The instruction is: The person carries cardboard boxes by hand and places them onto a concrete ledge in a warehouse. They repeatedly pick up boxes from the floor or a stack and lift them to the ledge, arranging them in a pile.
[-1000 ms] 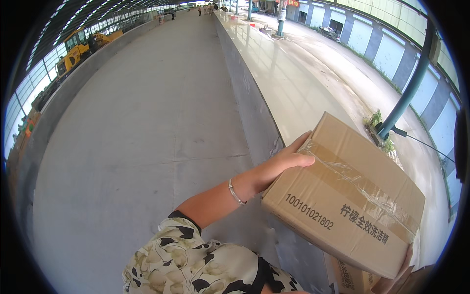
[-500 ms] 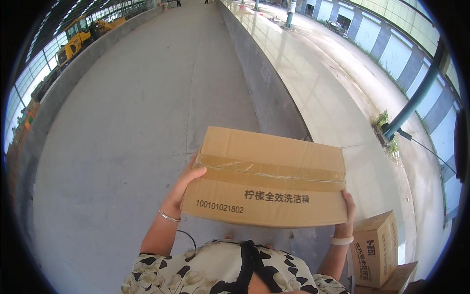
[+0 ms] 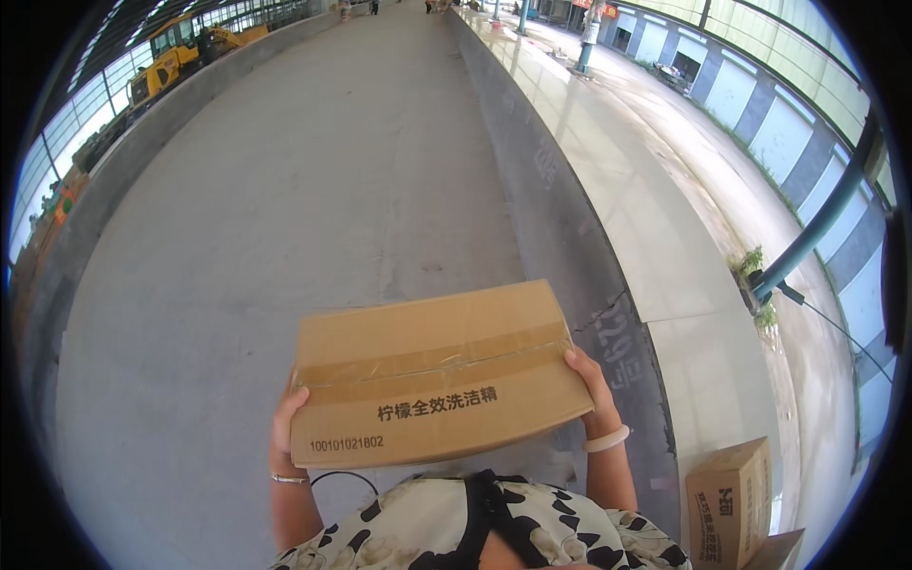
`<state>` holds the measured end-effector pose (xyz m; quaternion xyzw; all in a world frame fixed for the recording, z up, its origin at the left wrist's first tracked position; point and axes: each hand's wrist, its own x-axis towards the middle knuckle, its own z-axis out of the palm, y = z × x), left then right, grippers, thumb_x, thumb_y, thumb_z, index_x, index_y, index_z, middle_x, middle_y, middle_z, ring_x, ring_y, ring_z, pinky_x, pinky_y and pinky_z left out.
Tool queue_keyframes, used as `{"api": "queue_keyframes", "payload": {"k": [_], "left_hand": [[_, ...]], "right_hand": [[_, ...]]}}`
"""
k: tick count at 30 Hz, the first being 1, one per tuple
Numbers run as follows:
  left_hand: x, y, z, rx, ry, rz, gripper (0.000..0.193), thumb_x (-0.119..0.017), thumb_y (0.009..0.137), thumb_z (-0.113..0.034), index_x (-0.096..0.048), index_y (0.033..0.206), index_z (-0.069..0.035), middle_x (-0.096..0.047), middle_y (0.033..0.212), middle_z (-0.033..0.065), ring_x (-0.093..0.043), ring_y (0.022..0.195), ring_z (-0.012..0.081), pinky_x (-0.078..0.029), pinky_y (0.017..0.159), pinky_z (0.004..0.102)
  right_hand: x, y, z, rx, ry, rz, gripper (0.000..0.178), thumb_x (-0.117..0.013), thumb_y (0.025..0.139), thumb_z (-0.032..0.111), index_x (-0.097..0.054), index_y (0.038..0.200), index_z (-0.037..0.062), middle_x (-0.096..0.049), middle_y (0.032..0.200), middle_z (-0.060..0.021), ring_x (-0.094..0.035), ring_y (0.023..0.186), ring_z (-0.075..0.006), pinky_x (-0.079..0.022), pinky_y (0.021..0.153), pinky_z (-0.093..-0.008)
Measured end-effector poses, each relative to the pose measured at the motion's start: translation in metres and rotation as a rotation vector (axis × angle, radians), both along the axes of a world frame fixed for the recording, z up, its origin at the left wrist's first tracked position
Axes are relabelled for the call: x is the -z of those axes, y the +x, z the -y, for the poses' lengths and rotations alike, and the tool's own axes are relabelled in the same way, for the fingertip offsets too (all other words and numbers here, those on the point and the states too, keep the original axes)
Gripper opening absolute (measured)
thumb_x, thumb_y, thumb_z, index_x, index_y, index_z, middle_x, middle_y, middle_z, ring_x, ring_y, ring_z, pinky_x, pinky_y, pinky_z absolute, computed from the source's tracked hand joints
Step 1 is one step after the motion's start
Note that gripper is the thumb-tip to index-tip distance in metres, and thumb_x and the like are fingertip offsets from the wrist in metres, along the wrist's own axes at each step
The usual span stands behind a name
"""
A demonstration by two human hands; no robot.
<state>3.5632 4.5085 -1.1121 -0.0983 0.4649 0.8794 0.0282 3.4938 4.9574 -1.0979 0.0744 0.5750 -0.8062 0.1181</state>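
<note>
Head cam here: a plain brown cardboard carton (image 3: 442, 380), long and boxy, is held up in front of the person's chest, over the gray concrete floor (image 3: 285, 209). Left hand (image 3: 289, 413) has one short end, right hand (image 3: 595, 385) has the other, thumbs showing at the edges, so it's a firm two-handed hold. Carton's matte, with a wide strip of shiny, kinda wrinkly tape (image 3: 437, 359) along the seam and dark print below that. It sits a bit crooked, right end higher in view. There's a thin metal bracelet (image 3: 288, 479) on the left wrist and a chunkier smooth white bangle (image 3: 608, 439) on the right. Off to the right is a ledge (image 3: 655, 247) with a glossy, pale slab top and dull gray side, plus another cardboard box (image 3: 727, 503) near its lower end.
</note>
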Motion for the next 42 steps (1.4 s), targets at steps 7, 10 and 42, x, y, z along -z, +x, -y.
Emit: {"api": "queue_keyframes", "payload": {"k": [7, 10, 42], "left_hand": [[0.007, -0.004, 0.092, -0.174, 0.059, 0.082, 0.062, -0.058, 0.094, -0.025, -0.041, 0.148, -0.001, -0.053, 0.142, 0.0161, -0.053, 0.129, 0.0289, -0.045, 0.107, 0.0415], [0.006, -0.014, 0.125, -0.279, -0.010, 0.054, 0.061, -0.059, 0.094, -0.026, -0.043, 0.147, -0.001, -0.055, 0.140, 0.0162, -0.055, 0.126, 0.0290, -0.047, 0.105, 0.0412], [0.003, -0.507, 0.703, -1.092, -0.094, 0.207, 0.060, -0.055, 0.095, -0.043, -0.053, 0.137, 0.001, -0.064, 0.125, 0.0195, -0.066, 0.108, 0.0304, -0.058, 0.088, 0.0421]], "right_hand": [[0.012, -0.073, 0.111, -0.126, -0.054, 0.035, 0.059, -0.061, 0.096, 0.030, -0.050, 0.143, -0.0046, -0.063, 0.130, -0.0139, -0.060, 0.118, -0.0197, -0.046, 0.099, -0.0293], [0.016, -0.111, 0.154, -0.190, -0.072, 0.070, 0.060, -0.062, 0.096, 0.030, -0.049, 0.144, -0.0049, -0.062, 0.131, -0.0142, -0.060, 0.119, -0.0204, -0.046, 0.100, -0.0297], [0.075, -0.831, 0.950, -0.920, -0.146, 0.162, 0.070, -0.067, 0.094, 0.041, -0.047, 0.146, -0.0020, -0.060, 0.136, -0.0131, -0.058, 0.123, -0.0211, -0.047, 0.102, -0.0343]]}}
